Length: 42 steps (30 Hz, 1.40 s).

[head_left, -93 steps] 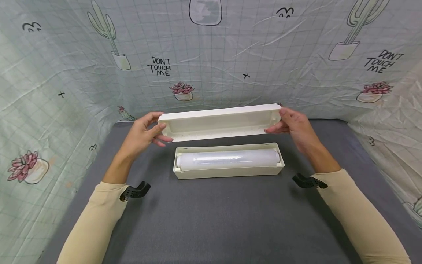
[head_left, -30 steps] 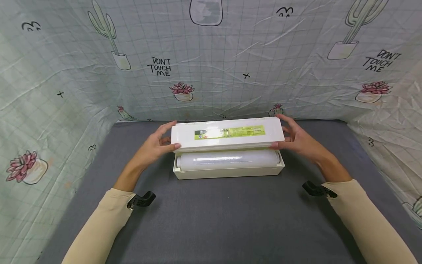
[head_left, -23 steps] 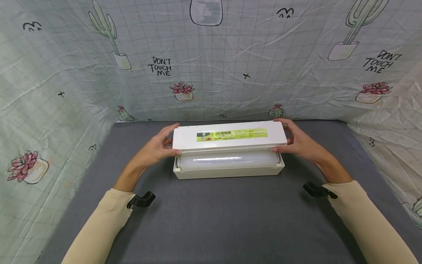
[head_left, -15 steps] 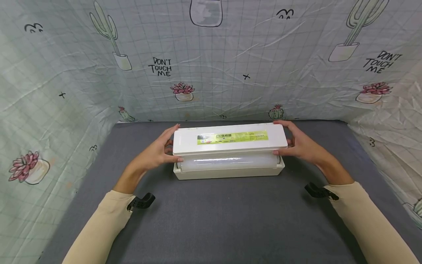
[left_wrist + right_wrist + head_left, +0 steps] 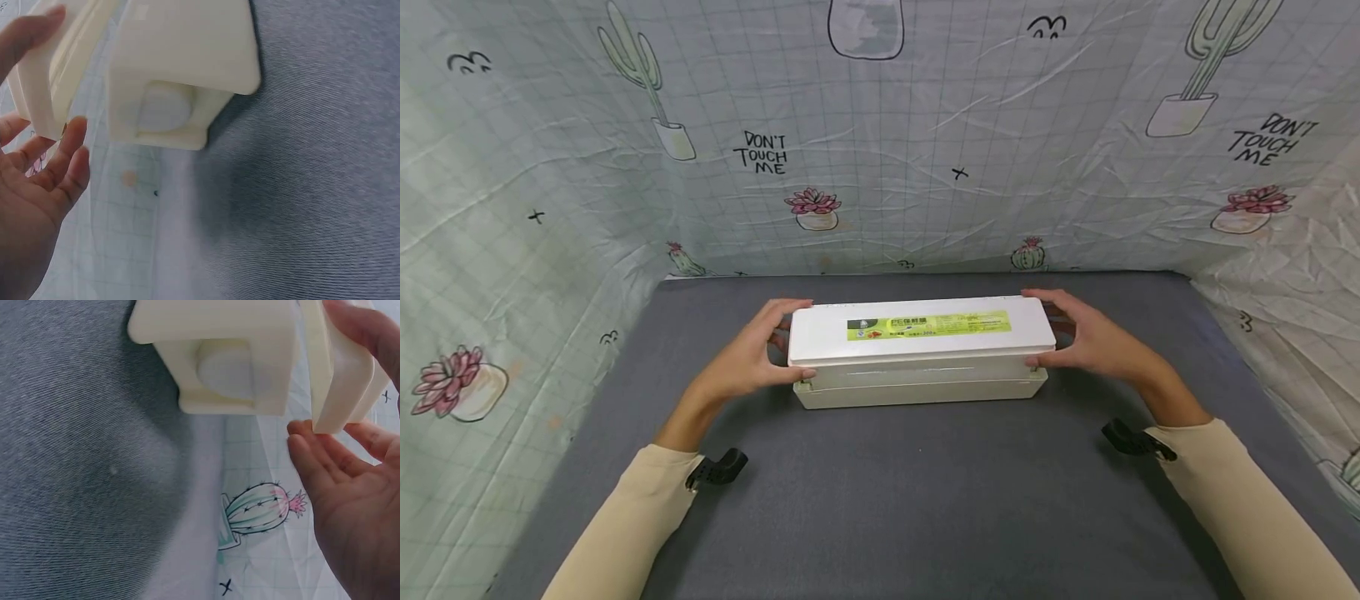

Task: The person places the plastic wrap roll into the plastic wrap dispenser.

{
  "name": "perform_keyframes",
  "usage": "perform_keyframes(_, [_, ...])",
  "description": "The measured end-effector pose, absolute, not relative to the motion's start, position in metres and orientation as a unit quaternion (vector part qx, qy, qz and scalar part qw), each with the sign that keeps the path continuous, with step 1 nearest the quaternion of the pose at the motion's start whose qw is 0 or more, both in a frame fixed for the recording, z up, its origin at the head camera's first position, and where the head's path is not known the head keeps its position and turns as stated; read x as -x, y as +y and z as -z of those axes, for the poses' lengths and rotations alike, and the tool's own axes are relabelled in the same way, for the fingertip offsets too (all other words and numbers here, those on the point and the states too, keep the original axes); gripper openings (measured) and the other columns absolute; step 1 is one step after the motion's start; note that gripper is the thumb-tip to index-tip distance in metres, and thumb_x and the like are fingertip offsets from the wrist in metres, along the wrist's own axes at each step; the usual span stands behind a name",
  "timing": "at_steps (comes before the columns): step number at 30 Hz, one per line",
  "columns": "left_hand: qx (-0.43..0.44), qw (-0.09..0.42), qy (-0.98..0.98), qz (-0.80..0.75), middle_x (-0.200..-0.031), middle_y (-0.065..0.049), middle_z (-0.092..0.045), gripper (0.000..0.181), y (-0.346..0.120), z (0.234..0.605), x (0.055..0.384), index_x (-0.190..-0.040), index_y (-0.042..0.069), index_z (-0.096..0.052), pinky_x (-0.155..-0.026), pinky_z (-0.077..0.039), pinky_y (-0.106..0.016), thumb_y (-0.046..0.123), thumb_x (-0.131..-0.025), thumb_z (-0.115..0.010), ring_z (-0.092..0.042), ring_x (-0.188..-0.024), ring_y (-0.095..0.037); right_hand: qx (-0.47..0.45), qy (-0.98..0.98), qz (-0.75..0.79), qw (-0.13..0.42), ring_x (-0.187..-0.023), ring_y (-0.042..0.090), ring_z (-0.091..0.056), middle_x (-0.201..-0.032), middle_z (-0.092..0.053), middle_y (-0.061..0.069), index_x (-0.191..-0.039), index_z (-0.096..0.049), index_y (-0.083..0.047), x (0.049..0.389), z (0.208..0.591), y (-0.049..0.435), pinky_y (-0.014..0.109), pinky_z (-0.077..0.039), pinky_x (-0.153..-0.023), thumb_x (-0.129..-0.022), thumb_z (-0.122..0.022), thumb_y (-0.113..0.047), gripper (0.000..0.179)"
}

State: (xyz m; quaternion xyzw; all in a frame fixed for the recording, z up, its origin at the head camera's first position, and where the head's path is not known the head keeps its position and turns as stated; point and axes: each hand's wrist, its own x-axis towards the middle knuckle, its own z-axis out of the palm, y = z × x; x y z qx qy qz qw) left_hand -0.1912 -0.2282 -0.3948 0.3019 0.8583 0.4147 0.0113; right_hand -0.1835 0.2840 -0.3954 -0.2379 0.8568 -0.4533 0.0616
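Note:
In the head view a long white lid (image 5: 816, 337) with a yellow-green label (image 5: 928, 326) is held level just above a cream box base (image 5: 925, 393). My left hand (image 5: 745, 358) grips the lid's left end, thumb at the front and fingers behind. At the other end my right hand (image 5: 1097, 342) holds it the same way. A strip of the cling film roll (image 5: 917, 369) shows between lid and base. In the left wrist view a gap separates the lid (image 5: 37, 94) from the base (image 5: 181, 44); the right wrist view shows the same gap.
The base stands on a dark grey cloth-covered table (image 5: 880, 500). A pale printed curtain (image 5: 895, 167) with cactus drawings hangs behind the table and along both sides. Black wrist mounts (image 5: 718, 468) stick out from the sleeves.
The lid was tilted with its hollow side showing; it has been turned label-up. Both hands have since lowered it toward me over the base, covering most of the roll.

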Motion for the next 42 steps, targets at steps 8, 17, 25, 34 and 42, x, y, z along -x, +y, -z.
perform_keyframes(8, [-0.322,0.012,0.861,-0.393,-0.144,-0.017,-0.045,0.087,-0.216,0.377,0.167,-0.148,0.001,-0.044,-0.089,-0.046,-0.048,0.008,-0.074,-0.091,-0.047,-0.112,-0.023,0.253,0.854,0.449,0.072,-0.133,0.004,-0.044,-0.157,-0.037,0.007,-0.156,-0.035,-0.017,0.178,0.401,0.286,0.009,-0.039,-0.101,-0.080,-0.088,-0.011,0.093])
perform_keyframes(17, [-0.332,0.024,0.866,-0.373,-0.145,-0.001,-0.044,0.088,-0.228,0.409,0.180,-0.149,0.020,-0.044,-0.101,-0.046,-0.049,0.030,-0.076,-0.091,-0.045,-0.129,-0.017,0.269,0.864,0.421,0.064,-0.137,0.010,-0.045,-0.154,-0.041,0.006,-0.155,-0.038,-0.013,0.171,0.408,0.291,0.013,-0.038,-0.106,-0.079,-0.089,-0.017,0.091])
perform_keyframes(25, [-0.321,0.041,0.872,-0.367,-0.145,0.001,-0.044,0.087,-0.230,0.410,0.177,-0.150,0.023,-0.043,-0.108,-0.044,-0.048,0.038,-0.078,-0.089,-0.045,-0.131,-0.017,0.243,0.886,0.390,0.069,-0.143,0.031,-0.042,-0.156,-0.039,0.003,-0.158,-0.033,-0.025,0.167,0.410,0.289,0.022,-0.038,-0.111,-0.078,-0.090,-0.028,0.098])
perform_keyframes(34, [-0.321,0.043,0.869,-0.374,-0.148,0.000,-0.041,0.089,-0.232,0.408,0.174,-0.151,0.022,-0.042,-0.110,-0.042,-0.050,0.033,-0.077,-0.091,-0.042,-0.135,-0.019,0.259,0.896,0.351,0.081,-0.140,0.036,-0.040,-0.150,-0.037,0.012,-0.159,-0.028,-0.012,0.164,0.404,0.281,0.062,-0.034,-0.111,-0.080,-0.088,-0.036,0.102])
perform_keyframes(42, [-0.319,0.052,0.869,-0.375,-0.148,-0.002,-0.040,0.088,-0.231,0.413,0.179,-0.150,0.020,-0.041,-0.111,-0.041,-0.051,0.032,-0.078,-0.090,-0.042,-0.134,-0.021,0.251,0.903,0.337,0.092,-0.139,0.037,-0.039,-0.152,-0.034,0.013,-0.158,-0.027,-0.012,0.166,0.403,0.281,0.064,-0.035,-0.109,-0.081,-0.087,-0.040,0.102])
